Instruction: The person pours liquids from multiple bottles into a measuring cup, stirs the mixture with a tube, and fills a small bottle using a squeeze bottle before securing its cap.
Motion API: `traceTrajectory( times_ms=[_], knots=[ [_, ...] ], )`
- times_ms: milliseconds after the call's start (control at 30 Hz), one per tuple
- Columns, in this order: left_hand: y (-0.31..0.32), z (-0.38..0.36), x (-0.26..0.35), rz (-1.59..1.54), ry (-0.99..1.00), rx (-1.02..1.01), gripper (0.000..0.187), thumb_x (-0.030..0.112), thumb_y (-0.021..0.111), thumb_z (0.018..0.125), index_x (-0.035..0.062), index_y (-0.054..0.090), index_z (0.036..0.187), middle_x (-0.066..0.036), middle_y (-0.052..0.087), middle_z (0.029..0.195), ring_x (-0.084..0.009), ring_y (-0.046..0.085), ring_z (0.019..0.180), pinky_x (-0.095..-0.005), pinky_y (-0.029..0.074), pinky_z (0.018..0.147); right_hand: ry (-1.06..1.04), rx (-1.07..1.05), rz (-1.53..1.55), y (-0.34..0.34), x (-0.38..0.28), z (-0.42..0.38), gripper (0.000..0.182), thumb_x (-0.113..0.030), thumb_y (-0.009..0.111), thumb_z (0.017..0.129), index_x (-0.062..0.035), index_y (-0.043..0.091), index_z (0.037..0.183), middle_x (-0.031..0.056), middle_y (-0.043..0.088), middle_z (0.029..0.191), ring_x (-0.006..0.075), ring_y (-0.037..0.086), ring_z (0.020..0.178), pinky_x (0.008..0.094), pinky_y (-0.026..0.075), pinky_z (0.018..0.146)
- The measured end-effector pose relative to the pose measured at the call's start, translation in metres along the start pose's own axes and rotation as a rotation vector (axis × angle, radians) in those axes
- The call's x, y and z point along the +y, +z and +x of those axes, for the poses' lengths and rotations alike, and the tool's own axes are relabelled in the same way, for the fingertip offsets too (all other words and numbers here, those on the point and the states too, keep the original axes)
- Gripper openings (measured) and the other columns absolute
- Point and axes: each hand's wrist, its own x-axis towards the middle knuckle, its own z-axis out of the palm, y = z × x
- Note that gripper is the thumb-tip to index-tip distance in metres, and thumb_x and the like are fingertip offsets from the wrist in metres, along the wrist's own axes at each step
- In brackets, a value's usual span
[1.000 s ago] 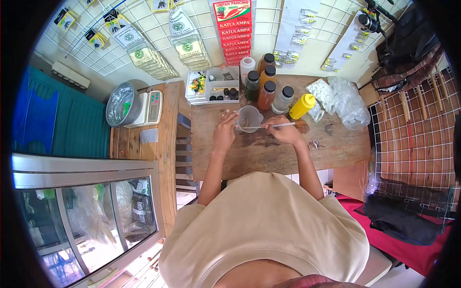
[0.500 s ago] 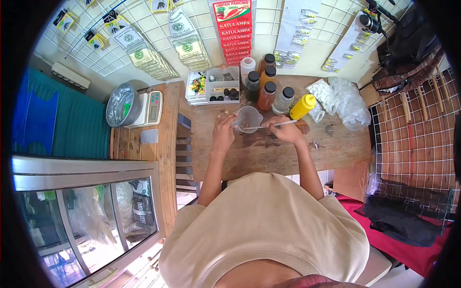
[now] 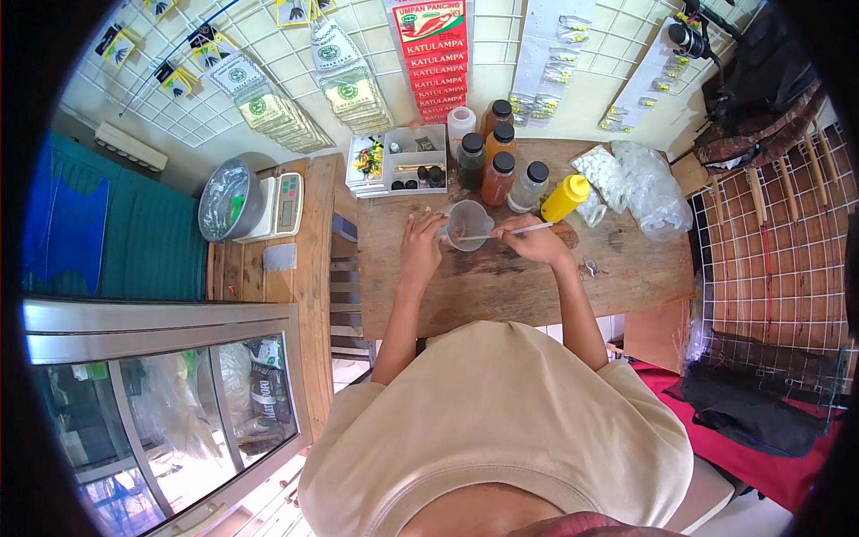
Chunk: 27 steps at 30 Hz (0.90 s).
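A clear plastic measuring cup [image 3: 467,221] stands on the wooden table [image 3: 429,300]. My left hand [image 3: 420,243] is at the cup's left side, its fingers around the handle. My right hand [image 3: 528,240] pinches a thin whitish stick [image 3: 540,226], whose far end reaches into the cup. Just beyond my right hand are a clear jar with a black lid [image 3: 528,190], an orange-red bottle [image 3: 498,183] and a dark green bottle [image 3: 470,166]. A yellow squeeze bottle [image 3: 562,200] leans to the right of them.
A white divided box [image 3: 398,189] sits behind the cup. Clear plastic bags [image 3: 651,197] lie at the back right, and small metal pieces [image 3: 590,268] lie right of my right hand. On the left counter are a scale [image 3: 286,215] and a metal bowl [image 3: 234,199].
The cup appears slightly further right in view, and the stick's end sits a little differently inside it. Both hands keep their holds.
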Motion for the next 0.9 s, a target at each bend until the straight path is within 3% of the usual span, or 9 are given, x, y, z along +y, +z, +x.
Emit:
traceTrajectory(
  times_ms=[200,300,367,400,467,500,567,800,900],
  knots=[
    [0.0,0.001,0.001,0.011,0.017,-0.011,0.045,-0.006,0.061,0.079,0.0117,0.063,0.121,-0.006,0.061,0.126,-0.0278,0.046,0.131,-0.0476,0.027,0.114,-0.005,0.108,-0.011,-0.003,-0.004,0.001,0.02,-0.015,0.055,0.086,-0.0056,0.072,0.092,0.0125,0.07,0.096,0.0329,0.062,0.094,0.0421,0.042,0.092],
    [-0.001,0.002,0.003,0.025,0.028,-0.017,0.045,-0.006,0.061,0.079,0.0117,0.063,0.121,-0.006,0.061,0.126,-0.0277,0.046,0.131,-0.0476,0.026,0.114,0.056,-0.08,0.12,-0.004,-0.008,0.0,0.02,-0.013,0.055,0.086,-0.0057,0.072,0.094,0.0128,0.07,0.097,0.0314,0.062,0.095,0.0414,0.042,0.093],
    [0.0,0.002,0.003,0.009,0.018,-0.01,0.045,-0.006,0.061,0.079,0.0116,0.063,0.12,-0.006,0.061,0.125,-0.0278,0.046,0.13,-0.0475,0.026,0.114,-0.049,0.189,-0.084,0.0,-0.012,0.0,0.02,-0.012,0.055,0.086,-0.0055,0.072,0.095,0.0129,0.07,0.098,0.0307,0.063,0.094,0.0394,0.041,0.095],
    [-0.001,0.001,0.003,0.008,0.016,-0.008,0.045,-0.006,0.061,0.079,0.0116,0.063,0.12,-0.006,0.061,0.125,-0.0278,0.046,0.13,-0.0475,0.026,0.114,-0.051,0.186,-0.085,-0.001,-0.009,-0.001,0.02,-0.012,0.055,0.086,-0.0055,0.072,0.095,0.0129,0.07,0.098,0.0307,0.063,0.094,0.0394,0.041,0.095],
    [-0.001,0.0,0.004,0.005,0.018,-0.007,0.044,-0.006,0.061,0.079,0.0115,0.063,0.12,-0.006,0.061,0.125,-0.028,0.046,0.13,-0.0477,0.026,0.114,0.02,-0.075,0.066,-0.005,-0.002,-0.002,0.019,-0.012,0.055,0.087,-0.005,0.071,0.094,0.0127,0.07,0.096,0.0308,0.063,0.093,0.039,0.041,0.095],
    [-0.001,0.0,0.004,0.003,0.019,-0.006,0.044,-0.006,0.061,0.079,0.0115,0.063,0.12,-0.006,0.061,0.125,-0.028,0.046,0.13,-0.0477,0.026,0.114,0.02,-0.075,0.064,-0.003,-0.003,-0.003,0.019,-0.012,0.055,0.087,-0.005,0.071,0.094,0.0127,0.07,0.096,0.0308,0.063,0.093,0.039,0.041,0.095],
    [0.0,0.0,0.002,0.046,0.035,0.004,0.041,-0.001,0.064,0.079,0.0115,0.064,0.118,-0.005,0.062,0.122,-0.0266,0.047,0.13,-0.0478,0.029,0.113,-0.031,0.171,-0.061,0.003,-0.006,-0.005,0.019,-0.013,0.055,0.087,-0.0046,0.071,0.093,0.0123,0.07,0.094,0.0308,0.063,0.093,0.0399,0.041,0.094],
    [0.002,0.0,-0.001,0.047,0.039,-0.002,0.041,-0.001,0.064,0.079,0.0117,0.064,0.118,-0.005,0.062,0.123,-0.0262,0.046,0.13,-0.0487,0.027,0.114,0.047,-0.01,0.03,-0.005,-0.016,-0.002,0.019,-0.014,0.056,0.088,-0.0034,0.071,0.093,0.0125,0.07,0.095,0.0318,0.062,0.093,0.0406,0.043,0.091],
    [0.0,-0.001,0.001,0.062,0.031,-0.004,0.041,0.0,0.064,0.08,0.0119,0.064,0.119,-0.005,0.062,0.124,-0.0261,0.046,0.131,-0.0497,0.024,0.115,-0.079,0.204,-0.085,-0.004,-0.015,0.001,0.019,-0.013,0.055,0.087,-0.0017,0.07,0.091,0.0146,0.069,0.095,0.034,0.063,0.091,0.0405,0.047,0.086]
  ],
)
